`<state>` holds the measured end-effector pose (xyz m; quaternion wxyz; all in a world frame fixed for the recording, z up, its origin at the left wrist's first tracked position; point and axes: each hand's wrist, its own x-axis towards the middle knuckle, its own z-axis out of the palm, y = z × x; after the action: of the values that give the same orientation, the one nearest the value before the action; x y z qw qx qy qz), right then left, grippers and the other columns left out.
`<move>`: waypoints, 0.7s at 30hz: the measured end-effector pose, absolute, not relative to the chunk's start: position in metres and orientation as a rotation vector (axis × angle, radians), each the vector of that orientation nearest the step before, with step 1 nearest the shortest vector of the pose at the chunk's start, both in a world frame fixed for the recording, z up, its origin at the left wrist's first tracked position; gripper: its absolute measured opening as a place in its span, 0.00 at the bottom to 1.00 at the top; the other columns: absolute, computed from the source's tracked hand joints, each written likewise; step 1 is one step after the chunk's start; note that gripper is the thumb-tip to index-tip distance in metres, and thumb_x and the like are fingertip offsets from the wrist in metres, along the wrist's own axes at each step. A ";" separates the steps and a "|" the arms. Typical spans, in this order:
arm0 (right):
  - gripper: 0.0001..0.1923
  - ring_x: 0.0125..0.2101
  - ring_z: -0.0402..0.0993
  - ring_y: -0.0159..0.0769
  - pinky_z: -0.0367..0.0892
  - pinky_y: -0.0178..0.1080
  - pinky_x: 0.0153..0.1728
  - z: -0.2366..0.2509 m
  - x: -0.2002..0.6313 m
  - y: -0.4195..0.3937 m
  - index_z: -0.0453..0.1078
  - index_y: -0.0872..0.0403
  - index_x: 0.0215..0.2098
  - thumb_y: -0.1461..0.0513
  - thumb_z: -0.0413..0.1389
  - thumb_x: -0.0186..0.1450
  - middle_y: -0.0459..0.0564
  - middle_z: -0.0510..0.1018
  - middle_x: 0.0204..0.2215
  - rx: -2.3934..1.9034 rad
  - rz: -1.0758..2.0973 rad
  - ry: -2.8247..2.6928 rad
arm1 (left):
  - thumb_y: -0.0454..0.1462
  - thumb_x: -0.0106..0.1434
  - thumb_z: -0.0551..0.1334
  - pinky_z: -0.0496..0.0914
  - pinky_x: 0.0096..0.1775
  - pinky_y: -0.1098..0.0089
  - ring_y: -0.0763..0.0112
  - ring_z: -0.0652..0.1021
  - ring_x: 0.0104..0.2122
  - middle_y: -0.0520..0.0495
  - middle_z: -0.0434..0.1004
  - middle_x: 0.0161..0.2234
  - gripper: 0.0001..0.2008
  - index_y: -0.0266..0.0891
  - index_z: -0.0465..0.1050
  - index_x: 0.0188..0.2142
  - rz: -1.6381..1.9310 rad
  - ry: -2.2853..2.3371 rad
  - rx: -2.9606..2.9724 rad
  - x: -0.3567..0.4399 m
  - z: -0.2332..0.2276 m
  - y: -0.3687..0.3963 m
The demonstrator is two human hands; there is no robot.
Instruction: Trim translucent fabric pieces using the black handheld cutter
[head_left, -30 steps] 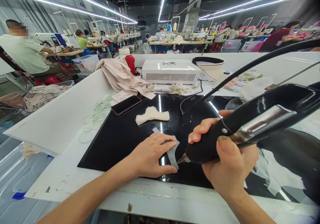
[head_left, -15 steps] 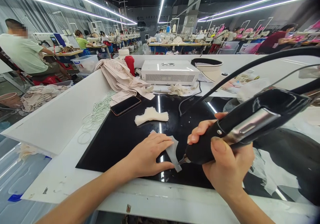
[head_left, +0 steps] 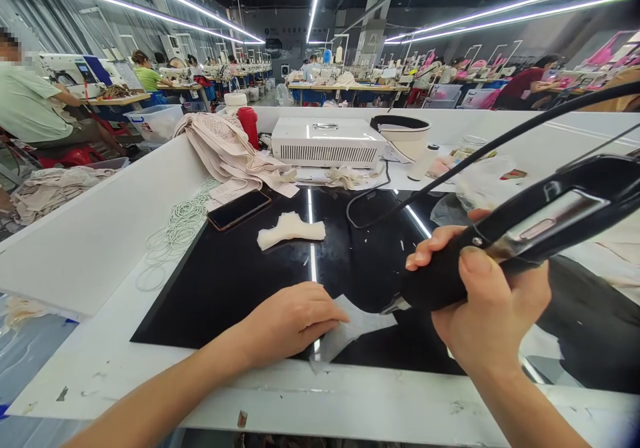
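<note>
Far left, a heap of beige fabric (head_left: 47,191) lies below the white bench wall, and a coil of pale elastic loops (head_left: 175,228) spills along the bench (head_left: 125,368) beside the glossy black work mat (head_left: 235,281). A dark phone (head_left: 239,209) sits at the mat's back corner, touching a folded pile of beige garments (head_left: 220,148) with a red bottle (head_left: 249,127) behind it. Near the phone, a small cream fabric piece (head_left: 289,229) rests alone on the mat.

Now the left hand (head_left: 287,321): it lies palm down at the mat's front edge, fingers together, pressing flat a thin, pale, translucent fabric piece (head_left: 357,325) (it is hard to read against the gloss). That piece lies on the mat between both hands, one corner running under the fingertips.

Behind, a white vented control box (head_left: 327,143) stands on the bench, and a black cable (head_left: 450,168) arcs away from it.

The right hand (head_left: 493,301) is wrapped tight around a black handheld cutter (head_left: 500,248), thumb on top; the metal tip is down at the fabric piece's right edge, seemingly touching.
</note>
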<state>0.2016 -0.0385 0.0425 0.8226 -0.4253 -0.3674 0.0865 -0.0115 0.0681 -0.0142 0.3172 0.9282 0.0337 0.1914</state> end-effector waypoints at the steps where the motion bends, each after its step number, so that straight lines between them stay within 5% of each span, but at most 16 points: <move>1: 0.19 0.25 0.77 0.37 0.76 0.42 0.28 0.044 0.197 -0.038 0.78 0.46 0.49 0.56 0.76 0.63 0.41 0.82 0.30 -0.889 0.207 -0.779 | 0.39 0.84 0.60 0.78 0.58 0.64 0.62 0.84 0.50 0.42 0.87 0.49 0.13 0.39 0.84 0.55 0.503 0.109 2.432 -0.011 -0.014 0.069; 9: 0.24 0.27 0.79 0.36 0.77 0.41 0.28 0.039 0.163 -0.039 0.75 0.45 0.55 0.51 0.76 0.67 0.42 0.82 0.33 -0.818 0.392 -0.862 | 0.40 0.73 0.75 0.67 0.72 0.50 0.53 0.79 0.64 0.43 0.86 0.60 0.18 0.45 0.83 0.60 0.348 0.053 2.402 -0.008 -0.012 0.073; 21: 0.23 0.27 0.78 0.38 0.76 0.42 0.27 0.035 0.169 -0.048 0.73 0.45 0.56 0.51 0.74 0.69 0.44 0.81 0.34 -0.851 0.389 -0.938 | 0.40 0.70 0.77 0.54 0.77 0.42 0.52 0.77 0.67 0.46 0.83 0.65 0.25 0.48 0.80 0.64 0.232 0.143 2.420 -0.008 -0.005 0.068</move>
<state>0.1690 -0.0484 0.0349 0.7887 -0.3949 -0.4353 0.1805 -0.0079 0.0679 -0.0055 0.3459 0.9324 0.0550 0.0896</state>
